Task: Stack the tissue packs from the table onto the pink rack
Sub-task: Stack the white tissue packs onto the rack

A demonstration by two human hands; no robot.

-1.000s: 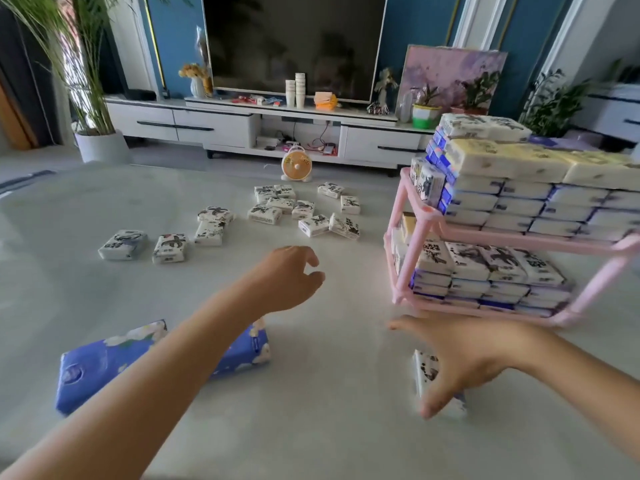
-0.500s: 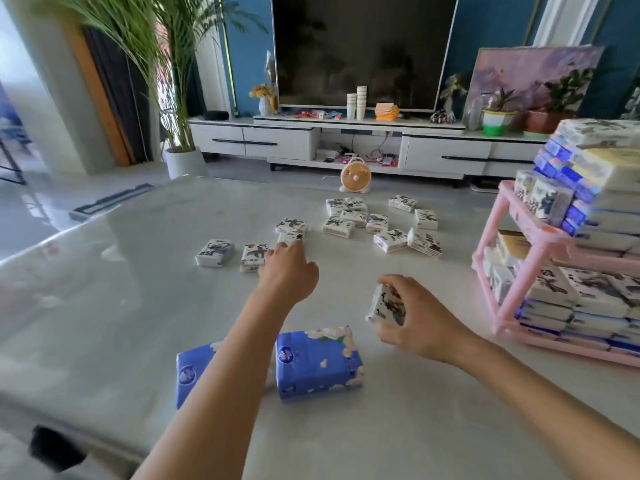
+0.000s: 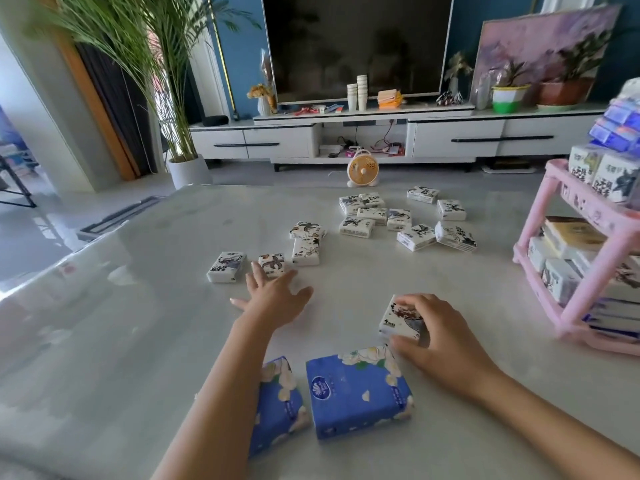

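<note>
White tissue pack [image 3: 398,318], print too blurred for reading, is sitting between curled fingers of the right hand [image 3: 438,329]; the left hand [image 3: 273,299] is holding its fingers wide, just beside another pack [image 3: 273,264].

Head-worn view, forward-down over table [image 3: 104,341]

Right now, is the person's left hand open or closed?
Open: the left hand has its fingers spread straight beside a small tissue pack, gripping nothing.
</note>
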